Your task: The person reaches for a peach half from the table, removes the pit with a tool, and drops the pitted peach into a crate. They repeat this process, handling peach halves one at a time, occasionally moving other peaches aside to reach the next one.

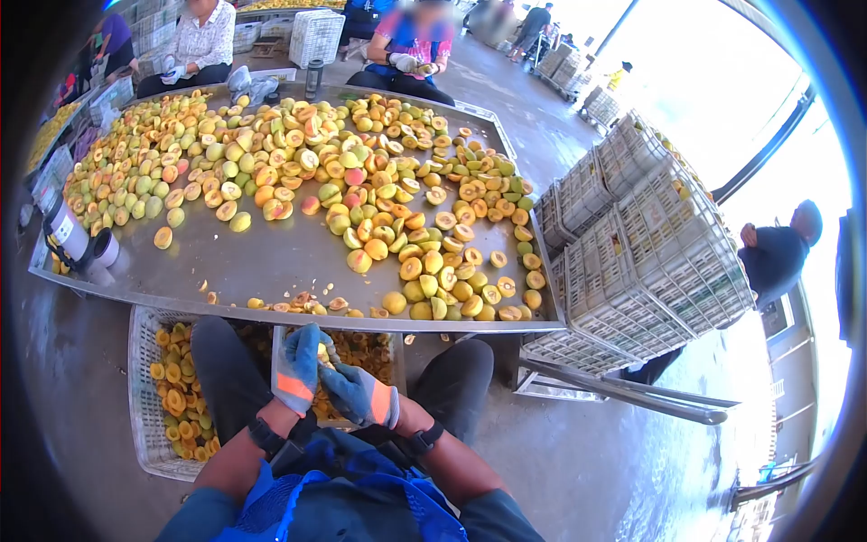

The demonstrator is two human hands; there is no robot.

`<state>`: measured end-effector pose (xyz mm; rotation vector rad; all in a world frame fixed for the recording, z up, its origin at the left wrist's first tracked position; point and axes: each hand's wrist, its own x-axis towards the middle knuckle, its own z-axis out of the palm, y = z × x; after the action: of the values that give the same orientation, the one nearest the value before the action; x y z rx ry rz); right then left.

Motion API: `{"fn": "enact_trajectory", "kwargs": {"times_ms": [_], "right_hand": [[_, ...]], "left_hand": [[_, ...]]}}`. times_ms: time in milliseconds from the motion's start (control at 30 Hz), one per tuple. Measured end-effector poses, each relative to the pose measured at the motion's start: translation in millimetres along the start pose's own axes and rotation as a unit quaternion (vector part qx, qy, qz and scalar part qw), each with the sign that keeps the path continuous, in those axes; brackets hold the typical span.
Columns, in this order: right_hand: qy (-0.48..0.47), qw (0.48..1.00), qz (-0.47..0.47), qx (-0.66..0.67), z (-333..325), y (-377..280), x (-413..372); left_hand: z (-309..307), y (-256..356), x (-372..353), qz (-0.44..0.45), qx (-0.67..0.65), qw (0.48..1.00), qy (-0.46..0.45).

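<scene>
My left hand [300,369], in a blue and orange work glove, is closed on a small yellow piece of peach [324,354] over my lap. Right beside it, my right hand [357,390] in a matching glove is closed too, its fingertips meeting the left ones at the fruit. Whether it also grips a small tool is too hidden to tell. In front of both hands runs the metal table [298,257], bearing a wide heap of whole and halved peaches [388,212]. Pits and scraps [312,303] lie along its near edge.
Below the table, a white crate [144,397] of cut peaches stands by my left leg; another crate [384,361] is between my knees. Stacked crates [632,253] and a metal rail [650,397] are at the right. Cups [107,248] stand at the left corner. Co-workers [415,41] sit opposite.
</scene>
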<state>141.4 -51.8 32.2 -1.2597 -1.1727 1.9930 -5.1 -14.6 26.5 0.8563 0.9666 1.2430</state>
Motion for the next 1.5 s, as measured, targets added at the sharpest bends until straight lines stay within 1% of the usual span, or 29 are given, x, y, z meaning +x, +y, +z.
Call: {"fn": "enact_trajectory", "kwargs": {"times_ms": [100,167,233,300,333,400,467,533,567,633,667,767,800,867,900,933,967,1000,1033,1067,1100,1133,1233,1333,1367,1400,1433,1467,1500], "right_hand": [[-0.042,0.998,0.028,0.026,-2.9,-15.9,-12.2],[-0.013,0.991,-0.121,-0.048,1.6,12.8,5.9],[-0.005,0.989,-0.134,-0.059,6.2,13.3,6.4],[-0.012,1.0,-0.017,-0.007,6.7,-0.9,-0.1],[-0.052,0.997,0.026,0.054,4.0,-14.4,-10.0],[-0.019,0.988,-0.152,-0.022,5.9,14.4,5.8],[0.008,0.976,-0.211,-0.045,14.0,28.4,19.9],[0.028,0.988,-0.15,-0.015,13.5,26.4,16.7],[-0.003,0.996,-0.09,0.021,8.8,22.1,6.9],[-0.08,0.993,0.025,0.088,-1.6,4.0,-7.4],[-0.09,0.992,0.026,0.086,-3.2,10.5,-4.8],[0.006,0.989,-0.142,-0.032,16.9,17.3,0.4],[0.024,0.988,-0.119,-0.091,17.5,15.4,5.0],[-0.004,0.998,-0.044,-0.035,12.3,8.0,-1.4],[-0.016,1.0,-0.006,-0.003,14.3,4.0,-6.1],[0.014,0.993,-0.089,0.082,18.6,27.4,6.0],[-0.053,0.998,-0.008,0.029,10.5,-19.9,-32.4],[-0.058,0.995,-0.057,0.055,10.1,-14.8,-38.5],[-0.022,0.995,-0.079,0.063,13.8,-9.2,-36.3],[-0.037,0.991,-0.068,0.106,12.0,-11.4,-39.9],[-0.02,0.993,-0.04,0.113,10.5,-18.9,-43.5],[-0.023,0.997,-0.014,0.07,1.9,-16.8,-40.7],[-0.034,0.998,-0.008,0.059,-6.0,-10.7,-41.8],[-0.012,0.997,-0.023,0.078,-3.4,-1.6,-37.6],[-0.01,0.995,-0.07,0.075,-9.5,30.5,-22.8],[0.001,0.965,-0.227,-0.133,-16.6,33.6,-19.4],[0.007,0.955,-0.245,-0.168,-23.5,30.9,-14.1],[0.0,0.991,-0.124,-0.057,-27.3,24.2,-9.0],[-0.002,0.998,-0.057,-0.012,-32.0,17.9,-3.0]], "left_hand": [[3.0,0.9,-3.6,0.002,-0.038,0.999,-0.008],[9.0,12.0,-13.1,-0.021,-0.087,0.996,0.01],[4.7,7.3,-12.3,-0.009,-0.071,0.997,0.014],[0.4,3.8,-9.7,-0.007,-0.052,0.999,0.013],[-1.3,0.5,-9.0,0.01,-0.03,0.999,0.014],[-4.7,-9.8,-8.7,0.044,-0.029,0.998,0.026],[-5.6,-15.8,-9.7,0.056,-0.041,0.997,0.039],[-1.7,-12.9,-11.2,0.038,-0.066,0.997,0.024],[-1.2,-5.4,-14.6,0.025,-0.076,0.997,0.002],[0.5,3.1,-20.3,0.069,-0.067,0.994,-0.047],[-0.3,1.7,-20.3,0.061,-0.06,0.996,-0.033],[-4.2,-5.5,-21.3,0.025,-0.047,0.999,0.01],[-2.8,-7.4,-19.1,0.011,-0.052,0.998,0.028],[-5.1,-15.9,-14.7,0.001,-0.051,0.998,0.046],[-6.0,-16.2,-14.6,0.007,-0.049,0.998,0.033],[-3.6,-14.8,-14.5,0.009,-0.045,0.999,0.021],[-2.3,-12.5,-16.2,0.007,-0.036,0.999,0.012],[1.2,-5.8,-17.2,0.053,0.0,0.998,-0.04],[1.1,2.0,-17.8,0.09,0.044,0.992,-0.078],[-4.9,7.0,-15.1,0.136,0.105,0.975,-0.139],[-9.4,0.9,-14.6,0.045,-0.023,0.986,-0.16],[-13.5,-4.6,-11.8,0.021,-0.074,0.978,-0.193],[-16.2,-9.9,-16.2,0.042,0.034,0.986,-0.157],[-22.2,-9.7,-11.5,0.107,0.216,0.956,-0.169],[-22.6,-10.8,-0.6,0.141,0.261,0.939,-0.175],[-19.4,-9.3,9.2,0.155,0.28,0.933,-0.165],[-15.7,-7.7,13.9,0.163,0.297,0.929,-0.151],[-11.4,-4.6,24.2,0.166,0.297,0.929,-0.146],[-8.9,-0.4,36.4,0.165,0.3,0.928,-0.146]]}}
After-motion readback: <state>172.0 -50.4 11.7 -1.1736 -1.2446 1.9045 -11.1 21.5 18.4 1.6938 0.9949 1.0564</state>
